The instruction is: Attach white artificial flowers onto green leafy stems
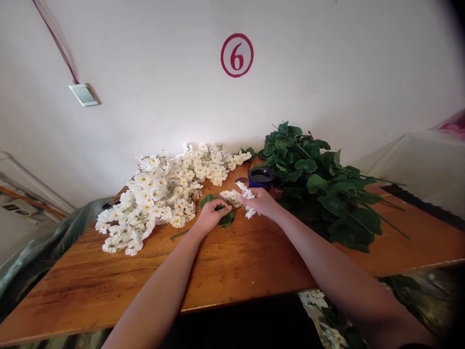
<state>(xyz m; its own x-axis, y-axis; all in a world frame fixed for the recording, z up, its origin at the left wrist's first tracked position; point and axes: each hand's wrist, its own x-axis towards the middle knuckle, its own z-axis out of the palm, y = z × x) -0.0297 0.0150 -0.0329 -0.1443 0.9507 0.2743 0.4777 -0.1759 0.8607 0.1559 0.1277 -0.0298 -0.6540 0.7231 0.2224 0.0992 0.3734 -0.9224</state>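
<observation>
Left hand [212,216] seemingly clasps leaf [226,219]; right hand [261,202] grips white blossoms [244,192] beside blue pot [260,178].

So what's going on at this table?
A person is working with bare hands at a wooden table. Their left hand is closed on a green leaf, and their right hand holds a sprig of white flowers. A heap of white flowers lies to the left, leafy green stems lie to the right, and a dark blue pot stands between them.
</observation>
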